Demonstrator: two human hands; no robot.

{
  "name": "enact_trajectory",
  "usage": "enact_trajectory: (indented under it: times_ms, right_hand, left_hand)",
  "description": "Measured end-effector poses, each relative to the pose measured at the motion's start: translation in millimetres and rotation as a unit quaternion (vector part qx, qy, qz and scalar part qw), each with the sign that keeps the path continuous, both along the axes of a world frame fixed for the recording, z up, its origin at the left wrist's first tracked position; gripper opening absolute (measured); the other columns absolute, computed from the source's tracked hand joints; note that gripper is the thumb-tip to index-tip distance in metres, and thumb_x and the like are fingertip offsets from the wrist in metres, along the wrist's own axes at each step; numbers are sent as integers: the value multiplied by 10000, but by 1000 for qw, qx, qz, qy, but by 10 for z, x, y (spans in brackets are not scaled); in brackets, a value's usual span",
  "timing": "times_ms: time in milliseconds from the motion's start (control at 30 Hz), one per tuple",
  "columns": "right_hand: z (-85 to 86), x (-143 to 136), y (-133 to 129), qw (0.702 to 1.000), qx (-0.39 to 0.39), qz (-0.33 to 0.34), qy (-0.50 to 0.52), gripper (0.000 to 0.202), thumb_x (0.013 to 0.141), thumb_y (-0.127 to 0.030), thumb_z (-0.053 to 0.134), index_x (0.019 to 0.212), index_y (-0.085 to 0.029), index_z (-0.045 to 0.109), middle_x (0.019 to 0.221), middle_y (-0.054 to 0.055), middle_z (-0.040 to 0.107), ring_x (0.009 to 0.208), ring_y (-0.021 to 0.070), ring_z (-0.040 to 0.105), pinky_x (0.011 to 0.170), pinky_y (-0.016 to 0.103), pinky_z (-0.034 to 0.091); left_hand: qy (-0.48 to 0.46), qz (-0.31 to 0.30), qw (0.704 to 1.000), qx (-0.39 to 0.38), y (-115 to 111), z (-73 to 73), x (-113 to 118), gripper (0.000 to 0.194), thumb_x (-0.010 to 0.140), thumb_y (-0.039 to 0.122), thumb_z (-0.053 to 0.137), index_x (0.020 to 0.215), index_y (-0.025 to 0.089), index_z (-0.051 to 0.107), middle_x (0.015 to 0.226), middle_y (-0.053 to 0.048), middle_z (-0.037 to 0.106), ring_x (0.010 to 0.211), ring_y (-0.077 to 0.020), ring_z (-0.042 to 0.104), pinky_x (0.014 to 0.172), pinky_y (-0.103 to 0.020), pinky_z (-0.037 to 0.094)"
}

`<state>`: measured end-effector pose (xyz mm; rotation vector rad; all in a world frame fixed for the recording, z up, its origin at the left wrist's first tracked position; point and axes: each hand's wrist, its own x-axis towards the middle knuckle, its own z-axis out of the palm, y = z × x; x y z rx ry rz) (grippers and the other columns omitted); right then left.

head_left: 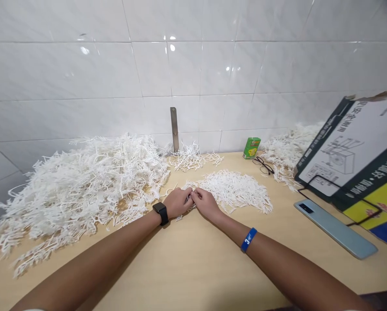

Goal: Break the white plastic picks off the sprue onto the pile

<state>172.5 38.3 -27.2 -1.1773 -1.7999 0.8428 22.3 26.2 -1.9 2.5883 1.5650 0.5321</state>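
My left hand, with a black watch at its wrist, is closed, its fingertips meeting those of my right hand. A blue wristband circles my right forearm. Both hands pinch at the same spot, where bits of a white branching plastic piece show below the left fingers; most of it is hidden. Just behind and right of the hands lies a flat heap of white pieces. A much larger tangled pile of white branching pieces spreads to the left.
White strands lie by a metal strip at the tiled wall. Toward the right are a green box, eyeglasses, another white pile, a pale blue phone and a large printed carton with a black wire stand.
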Motion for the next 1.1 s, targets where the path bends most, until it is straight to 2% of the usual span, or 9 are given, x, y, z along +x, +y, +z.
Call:
enact_trajectory:
  times_ms: [100, 267, 500, 700, 1100]
  right_hand:
    - [14, 22, 21, 999, -31, 9, 27, 257, 845, -376, 463, 667, -194, 500, 638, -9, 550, 632, 148, 500, 594, 255, 353]
    - [60, 116, -6, 994, -41, 87, 47, 218, 857, -368, 471, 743, -193, 535, 666, -13, 555, 639, 142, 513, 615, 255, 388]
    - [90, 209, -29, 995, -38, 87, 3, 181, 857, -324, 465, 737, -196, 511, 597, -37, 502, 581, 124, 454, 573, 245, 335]
    - [74, 218, -16, 996, -25, 90, -1, 191, 867, -329, 458, 749, -193, 518, 611, -40, 493, 571, 112, 425, 557, 237, 313]
    - [26, 189, -27, 997, -21, 76, -12, 217, 877, -354, 464, 809, -187, 586, 655, -24, 531, 601, 120, 444, 576, 239, 325]
  left_hand:
    - [8, -20, 1000, 1, 55, 7, -17, 197, 915, 312, 374, 813, 216, 513, 683, -31, 616, 654, -200, 543, 588, -296, 309]
    - [-14, -56, 998, -3, 31, -5, -58, 200, 933, 328, 370, 835, 213, 500, 745, -32, 632, 702, -200, 555, 635, -293, 338]
    - [-45, -132, 990, -17, 32, -15, -75, 275, 991, 319, 278, 835, 202, 472, 778, -32, 627, 703, -171, 557, 739, -296, 375]
    - [-36, -129, 991, -12, 48, -26, -79, 285, 997, 325, 277, 817, 198, 458, 748, -23, 610, 663, -164, 526, 713, -292, 376]
    - [-29, -94, 995, -17, 50, -39, -102, 292, 991, 360, 313, 911, 196, 540, 833, -43, 662, 758, -184, 573, 716, -289, 380]
